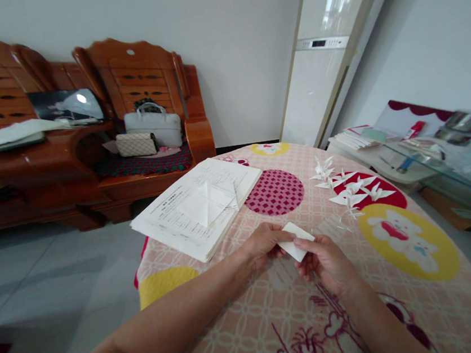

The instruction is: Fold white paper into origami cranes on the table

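A small folded piece of white paper (294, 240) is held between both hands above the table. My left hand (264, 244) pinches its left edge with curled fingers. My right hand (326, 262) grips its lower right side, thumb on top. A stack of printed white sheets (192, 207) lies on the table to the left, with a folded square of paper (205, 204) resting on it. Several finished white paper cranes (349, 186) sit on the cloth at the upper right.
The round table carries a pink patterned cloth (276, 308) with yellow and red circles. A wooden bench (140, 125) with a grey handbag (154, 126) stands behind. A tall white appliance (323, 53) is in the corner, and a cluttered glass shelf (429, 160) lies right.
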`<move>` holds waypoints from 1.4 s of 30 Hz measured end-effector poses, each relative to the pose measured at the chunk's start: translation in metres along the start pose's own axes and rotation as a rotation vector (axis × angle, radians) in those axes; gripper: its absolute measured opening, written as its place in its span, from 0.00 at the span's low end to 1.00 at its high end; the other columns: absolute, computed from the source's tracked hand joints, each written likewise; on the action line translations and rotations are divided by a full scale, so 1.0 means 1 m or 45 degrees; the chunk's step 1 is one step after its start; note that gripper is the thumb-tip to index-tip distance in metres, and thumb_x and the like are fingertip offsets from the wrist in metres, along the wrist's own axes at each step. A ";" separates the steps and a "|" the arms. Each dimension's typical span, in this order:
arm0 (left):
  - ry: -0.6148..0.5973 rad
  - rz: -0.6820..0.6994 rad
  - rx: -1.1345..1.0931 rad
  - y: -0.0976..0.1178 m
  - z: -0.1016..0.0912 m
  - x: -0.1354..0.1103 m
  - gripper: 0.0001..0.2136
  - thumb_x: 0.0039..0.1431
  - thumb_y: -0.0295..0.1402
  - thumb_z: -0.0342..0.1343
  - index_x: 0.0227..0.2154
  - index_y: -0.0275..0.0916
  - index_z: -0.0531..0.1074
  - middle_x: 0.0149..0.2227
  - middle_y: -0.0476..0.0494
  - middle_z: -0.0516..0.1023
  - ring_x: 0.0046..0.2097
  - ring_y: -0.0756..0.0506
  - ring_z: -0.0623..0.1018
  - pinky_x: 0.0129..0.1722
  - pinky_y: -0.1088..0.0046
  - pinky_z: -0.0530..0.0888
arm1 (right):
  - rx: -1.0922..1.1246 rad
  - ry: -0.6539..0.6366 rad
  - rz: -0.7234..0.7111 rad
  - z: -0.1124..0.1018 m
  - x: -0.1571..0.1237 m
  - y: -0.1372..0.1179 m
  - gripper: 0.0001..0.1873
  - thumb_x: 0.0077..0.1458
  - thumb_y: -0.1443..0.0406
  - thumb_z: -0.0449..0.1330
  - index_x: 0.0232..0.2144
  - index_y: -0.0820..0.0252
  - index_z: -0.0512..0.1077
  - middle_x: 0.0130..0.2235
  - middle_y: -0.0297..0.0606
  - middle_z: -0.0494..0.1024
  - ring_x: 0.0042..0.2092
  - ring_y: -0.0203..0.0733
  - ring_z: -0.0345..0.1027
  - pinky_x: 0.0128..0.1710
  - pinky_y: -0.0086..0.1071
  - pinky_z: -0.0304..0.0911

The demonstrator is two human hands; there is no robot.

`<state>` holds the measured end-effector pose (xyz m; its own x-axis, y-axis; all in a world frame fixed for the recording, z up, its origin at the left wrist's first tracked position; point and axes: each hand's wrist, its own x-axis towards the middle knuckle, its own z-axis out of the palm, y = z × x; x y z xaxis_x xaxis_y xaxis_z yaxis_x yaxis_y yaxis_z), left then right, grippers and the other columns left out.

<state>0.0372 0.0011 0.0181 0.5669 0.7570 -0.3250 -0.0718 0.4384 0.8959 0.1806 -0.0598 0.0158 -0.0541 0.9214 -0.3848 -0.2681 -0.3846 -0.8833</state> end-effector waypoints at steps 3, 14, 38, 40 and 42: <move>0.030 0.027 -0.006 -0.001 0.001 0.000 0.11 0.39 0.35 0.63 0.22 0.29 0.73 0.17 0.47 0.71 0.17 0.55 0.64 0.18 0.78 0.56 | 0.004 0.012 -0.009 0.001 0.001 0.000 0.17 0.39 0.57 0.69 0.23 0.69 0.77 0.17 0.41 0.77 0.14 0.36 0.67 0.10 0.23 0.59; 0.079 0.048 -0.089 0.001 0.000 0.001 0.10 0.38 0.33 0.63 0.20 0.30 0.72 0.16 0.49 0.69 0.17 0.56 0.62 0.18 0.77 0.54 | 0.024 0.008 -0.023 0.005 -0.001 0.001 0.12 0.37 0.61 0.67 0.19 0.67 0.75 0.15 0.39 0.75 0.13 0.34 0.65 0.11 0.23 0.57; -0.270 -0.063 0.400 0.004 -0.020 -0.002 0.10 0.40 0.34 0.65 0.23 0.32 0.76 0.20 0.50 0.72 0.19 0.54 0.67 0.18 0.79 0.62 | -0.183 -0.112 -0.207 -0.019 0.003 0.001 0.17 0.50 0.55 0.65 0.28 0.65 0.75 0.23 0.36 0.77 0.23 0.34 0.68 0.21 0.25 0.61; -0.309 -0.087 0.427 0.003 -0.017 -0.003 0.08 0.40 0.33 0.65 0.23 0.32 0.76 0.19 0.50 0.72 0.19 0.54 0.67 0.18 0.79 0.62 | -0.172 -0.101 -0.191 -0.016 0.003 0.003 0.14 0.47 0.57 0.67 0.27 0.65 0.75 0.24 0.36 0.77 0.24 0.35 0.68 0.23 0.26 0.61; -0.316 -0.108 0.421 0.003 -0.015 -0.004 0.08 0.39 0.32 0.65 0.22 0.32 0.76 0.19 0.50 0.72 0.20 0.54 0.68 0.18 0.79 0.63 | -0.161 -0.054 -0.185 -0.015 0.003 0.004 0.13 0.45 0.59 0.68 0.25 0.65 0.74 0.23 0.36 0.76 0.24 0.35 0.68 0.23 0.27 0.61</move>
<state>0.0230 0.0066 0.0174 0.7429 0.5676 -0.3549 0.2276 0.2844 0.9313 0.1936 -0.0593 0.0076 -0.0652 0.9683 -0.2412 -0.1534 -0.2486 -0.9564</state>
